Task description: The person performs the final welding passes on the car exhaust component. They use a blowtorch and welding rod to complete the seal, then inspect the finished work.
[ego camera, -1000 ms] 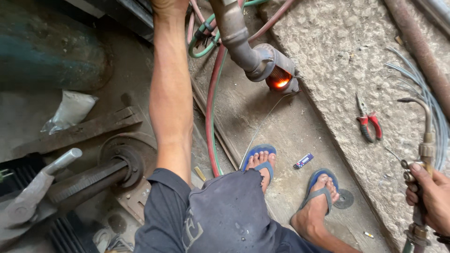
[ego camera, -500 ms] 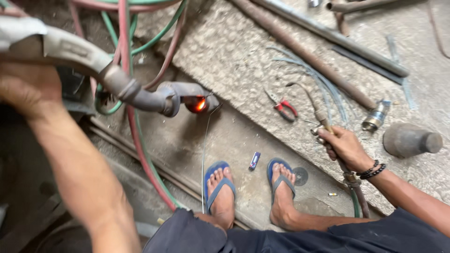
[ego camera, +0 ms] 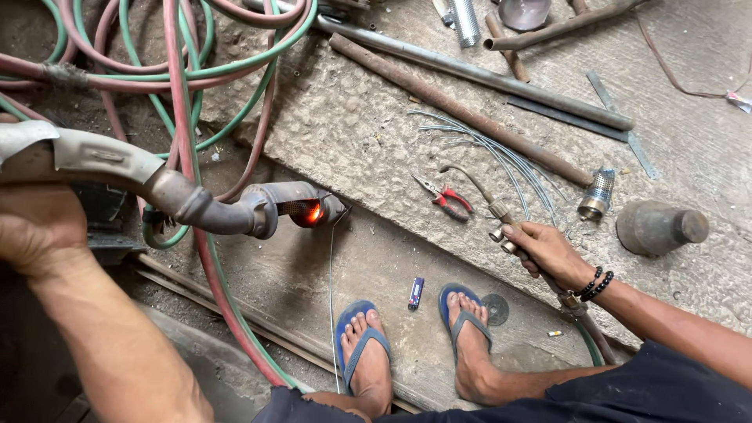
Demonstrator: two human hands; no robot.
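My left hand (ego camera: 35, 223) grips a bent grey metal exhaust pipe (ego camera: 180, 196) from below at the left edge. The pipe's far end (ego camera: 307, 210) glows orange, and a thin wire rod (ego camera: 331, 274) hangs down from it toward the floor. My right hand (ego camera: 544, 251) is closed around a brass gas torch (ego camera: 489, 207); its curved nozzle points up and left, apart from the pipe, and no flame is visible. Red-handled pliers (ego camera: 445, 196) lie on the concrete just left of the torch tip. My feet, in blue sandals (ego camera: 360, 348), rest on the floor below.
Red and green hoses (ego camera: 196, 86) loop across the upper left. Long rusty pipes (ego camera: 462, 102) and a bundle of thin rods (ego camera: 493, 153) lie on the raised concrete slab. A perforated tube (ego camera: 597, 192), a dark cone-shaped part (ego camera: 658, 227), a small blue lighter (ego camera: 416, 293) and a round disc (ego camera: 495, 309) sit nearby.
The view has swung right and closer. The glowing pipe end now sits left of centre, and my right hand with the torch has come nearer the middle, above my right foot.
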